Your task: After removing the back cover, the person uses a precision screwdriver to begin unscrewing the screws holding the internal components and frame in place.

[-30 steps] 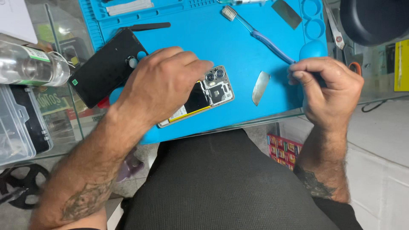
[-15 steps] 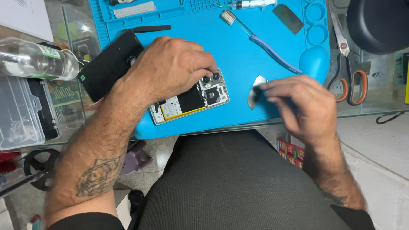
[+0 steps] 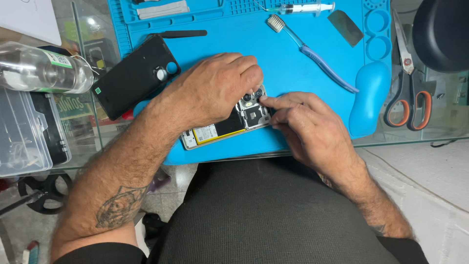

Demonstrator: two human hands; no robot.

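Two hands on an opened phone [image 3: 224, 128], centre of frame.

Back cover is off; battery and camera modules lie exposed, so disassembly is judged partly done. Left hand [image 3: 215, 90] presses curled fingers onto the phone's upper end; right hand [image 3: 305, 124] touches its index fingertip beside the cameras, other fingers folded. Blue work mat [image 3: 303, 73] on a glass table [image 3: 415, 132]; black case [image 3: 134, 78] upper left, scissors [image 3: 408, 90] at right.

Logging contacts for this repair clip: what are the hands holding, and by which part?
Left hand presses on the opened phone over its camera end. Right hand fingertips touch that same end; whether they pinch anything cannot be told.
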